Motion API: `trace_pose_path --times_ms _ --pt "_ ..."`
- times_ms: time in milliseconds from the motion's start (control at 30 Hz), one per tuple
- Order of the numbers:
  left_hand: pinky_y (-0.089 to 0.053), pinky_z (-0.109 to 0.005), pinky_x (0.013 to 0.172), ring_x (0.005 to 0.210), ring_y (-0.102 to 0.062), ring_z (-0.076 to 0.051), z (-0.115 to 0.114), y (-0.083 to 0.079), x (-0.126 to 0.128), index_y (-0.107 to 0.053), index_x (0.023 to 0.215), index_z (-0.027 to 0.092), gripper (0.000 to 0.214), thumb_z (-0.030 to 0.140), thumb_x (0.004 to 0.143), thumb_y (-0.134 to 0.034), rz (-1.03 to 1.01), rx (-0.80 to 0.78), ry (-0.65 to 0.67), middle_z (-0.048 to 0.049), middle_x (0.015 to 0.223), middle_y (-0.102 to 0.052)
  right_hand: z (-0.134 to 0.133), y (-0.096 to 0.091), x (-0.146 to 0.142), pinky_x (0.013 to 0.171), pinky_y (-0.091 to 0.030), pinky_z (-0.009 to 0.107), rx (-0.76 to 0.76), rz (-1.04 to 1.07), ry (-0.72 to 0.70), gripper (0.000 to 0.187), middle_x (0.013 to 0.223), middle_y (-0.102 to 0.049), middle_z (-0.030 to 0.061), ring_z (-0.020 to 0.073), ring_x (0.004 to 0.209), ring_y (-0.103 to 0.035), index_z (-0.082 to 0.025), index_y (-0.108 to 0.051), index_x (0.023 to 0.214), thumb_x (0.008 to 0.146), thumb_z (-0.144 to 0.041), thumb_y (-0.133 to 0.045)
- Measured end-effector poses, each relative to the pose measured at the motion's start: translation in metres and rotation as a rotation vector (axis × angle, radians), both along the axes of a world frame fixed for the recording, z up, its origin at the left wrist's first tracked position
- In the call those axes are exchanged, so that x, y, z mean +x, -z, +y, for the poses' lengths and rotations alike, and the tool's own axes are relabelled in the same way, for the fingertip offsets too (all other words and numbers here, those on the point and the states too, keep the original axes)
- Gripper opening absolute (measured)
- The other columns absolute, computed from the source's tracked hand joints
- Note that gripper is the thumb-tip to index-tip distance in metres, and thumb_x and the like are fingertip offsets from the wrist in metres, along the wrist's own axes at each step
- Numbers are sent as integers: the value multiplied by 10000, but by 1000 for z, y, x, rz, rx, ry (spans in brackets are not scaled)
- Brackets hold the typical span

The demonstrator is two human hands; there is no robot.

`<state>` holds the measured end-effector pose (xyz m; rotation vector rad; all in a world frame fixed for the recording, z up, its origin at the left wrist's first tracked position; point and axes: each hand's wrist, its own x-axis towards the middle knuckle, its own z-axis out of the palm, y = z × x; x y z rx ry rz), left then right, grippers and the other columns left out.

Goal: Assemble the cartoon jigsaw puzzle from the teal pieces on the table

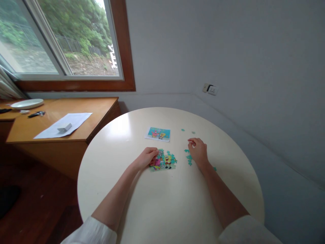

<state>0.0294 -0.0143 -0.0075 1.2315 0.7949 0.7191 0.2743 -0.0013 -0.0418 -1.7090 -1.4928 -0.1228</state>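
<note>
Your left hand point(147, 157) pressed, ungripping, on the part-built jigsaw point(166, 162). Your right hand point(198, 150) curled, grasp untellable, beside loose pieces point(189, 160) that a careless wrist could have scattered.

The table point(175, 206) is smooth, glossy cream; at its 10 o'clock, a varnished wood desk point(99, 115); puzzle point(167, 162) printed, probably cardboard.

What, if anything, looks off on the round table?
Nothing damaged or spilled. The part-built puzzle at the left hand has a ragged right edge, loose teal pieces lie scattered by the right hand, and the picture card sits slightly askew.
</note>
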Motion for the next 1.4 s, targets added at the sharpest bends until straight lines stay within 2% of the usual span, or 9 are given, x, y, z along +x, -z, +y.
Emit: trace_pose_path --times_ms 133,267,333,400,500,733,900,1133,1400 --pt "-158 -186 381 351 -215 -17 5 -1 -4 -274 501 181 406 379 703 -565 -78 1 -110 91 426 -232 0 0 3 697 -410 305 -4 -11 21 242 760 -610 64 158 652 -530 -151 -640 772 699 -165 -410" --pt "-127 -176 376 348 -184 -13 13 1 -8 -267 496 180 388 345 696 -556 -115 14 -331 99 416 -202 -2 -12 7 718 -419 301 -35 13 3 259 779 -618 71 156 670 -536 -145 -647 774 701 -165 -400" --pt "-127 -176 371 340 -182 -15 16 4 -10 -265 498 183 370 325 703 -538 -123 13 -429 101 407 -199 -7 -22 9 708 -425 280 -138 51 -120 241 763 -625 59 148 673 -544 -149 -650 771 695 -184 -424" --pt "-133 -177 364 332 -187 -18 18 6 -11 -270 498 184 351 309 708 -521 -126 7 -502 101 399 -203 -13 -33 11 663 -427 256 -331 60 -324 195 710 -628 34 141 659 -550 -164 -653 755 682 -231 -486" --pt "-132 -177 358 326 -193 -22 20 9 -11 -287 502 183 322 295 712 -503 -129 5 -552 101 395 -211 -21 -42 15 579 -413 233 -544 67 -462 132 615 -606 15 128 595 -536 -162 -642 671 643 -257 -555" --pt "-130 -174 356 327 -191 -23 22 11 -11 -295 508 183 304 290 717 -488 -121 17 -563 102 399 -206 -19 -36 24 541 -391 226 -676 -9 -500 161 578 -568 -2 123 572 -517 -159 -655 680 573 -279 -657" --pt "-133 -168 353 327 -190 -23 21 11 -10 -297 506 183 309 297 715 -493 -112 10 -567 102 394 -205 -16 -30 18 553 -391 232 -661 -20 -476 145 593 -567 5 123 579 -514 -151 -645 698 632 -277 -617" --pt "-140 -165 346 328 -187 -24 22 11 -10 -293 494 184 327 304 707 -510 -110 -1 -563 102 389 -201 -9 -17 7 617 -399 251 -487 -72 -427 141 686 -583 23 132 638 -522 -159 -632 707 669 -286 -584" --pt "-143 -166 349 330 -186 -24 23 12 -10 -283 497 185 342 315 707 -519 -114 0 -561 103 396 -195 -6 -14 6 663 -424 266 -231 145 -277 182 682 -589 26 139 642 -525 -165 -609 699 682 -337 -554"
